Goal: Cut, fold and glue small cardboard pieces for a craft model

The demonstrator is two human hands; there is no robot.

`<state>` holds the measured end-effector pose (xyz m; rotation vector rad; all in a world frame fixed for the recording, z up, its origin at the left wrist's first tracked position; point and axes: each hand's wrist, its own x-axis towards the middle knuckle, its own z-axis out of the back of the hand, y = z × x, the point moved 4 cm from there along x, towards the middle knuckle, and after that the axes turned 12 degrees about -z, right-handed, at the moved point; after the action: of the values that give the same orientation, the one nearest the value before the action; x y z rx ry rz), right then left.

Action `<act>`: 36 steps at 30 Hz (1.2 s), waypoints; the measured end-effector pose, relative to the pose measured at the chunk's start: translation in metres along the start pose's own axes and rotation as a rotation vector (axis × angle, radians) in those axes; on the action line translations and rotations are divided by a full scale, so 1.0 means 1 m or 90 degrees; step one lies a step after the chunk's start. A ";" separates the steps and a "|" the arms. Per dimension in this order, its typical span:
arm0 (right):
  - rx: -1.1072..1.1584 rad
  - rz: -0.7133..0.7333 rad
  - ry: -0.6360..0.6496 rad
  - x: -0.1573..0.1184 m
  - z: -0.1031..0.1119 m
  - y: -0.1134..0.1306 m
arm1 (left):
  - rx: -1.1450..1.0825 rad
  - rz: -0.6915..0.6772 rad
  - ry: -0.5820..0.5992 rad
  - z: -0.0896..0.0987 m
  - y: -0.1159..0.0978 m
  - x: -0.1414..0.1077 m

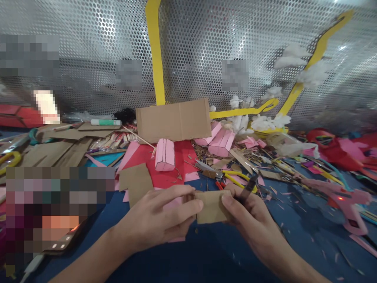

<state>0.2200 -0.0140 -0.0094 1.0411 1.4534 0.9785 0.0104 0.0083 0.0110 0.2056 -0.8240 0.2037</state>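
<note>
A small rectangular piece of cardboard point(211, 210) is held up between my two hands above the blue table. My left hand point(165, 210) pinches its left edge with the fingertips. My right hand point(250, 212) grips its right end, thumb on the near face. A dark marker-like pen point(249, 188) also sticks up from between the right hand's fingers. Behind the left hand lies a larger cut cardboard sheet point(136, 182). Beyond my hands, a pink paper-covered block point(165, 155) with dark lines rests on red paper point(184, 157).
A cardboard panel point(173, 121) stands at the back before a perforated metal sheet. Yellow-handled pliers point(235, 177) lie just past my right hand among scraps. On the right is a pink glue gun point(343, 198) with a lit red light. Cardboard pieces point(50, 153) are piled at left.
</note>
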 end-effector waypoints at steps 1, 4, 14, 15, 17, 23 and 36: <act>0.005 0.002 -0.002 0.000 0.000 0.001 | -0.001 -0.001 -0.006 0.000 0.000 0.001; 0.069 0.054 -0.051 0.002 0.005 0.010 | -0.013 0.018 -0.018 0.000 0.001 0.001; -0.202 0.274 -0.251 -0.020 0.028 0.054 | -0.096 0.072 -0.058 -0.002 0.009 -0.001; -0.270 0.286 -0.275 -0.025 0.029 0.057 | -0.096 0.081 -0.061 -0.001 0.009 -0.001; -0.408 0.303 -0.276 -0.034 0.026 0.061 | -0.097 0.096 -0.066 -0.001 0.010 -0.001; -0.653 0.318 -0.138 -0.054 0.017 0.063 | -0.124 0.100 -0.080 -0.001 0.011 -0.001; -0.549 0.296 -0.250 -0.057 0.004 0.076 | -0.117 0.085 -0.077 -0.001 0.008 0.000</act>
<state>0.2358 -0.0468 0.0785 0.8417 0.3663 1.4457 0.0088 0.0165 0.0113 -0.0110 -0.9724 0.2411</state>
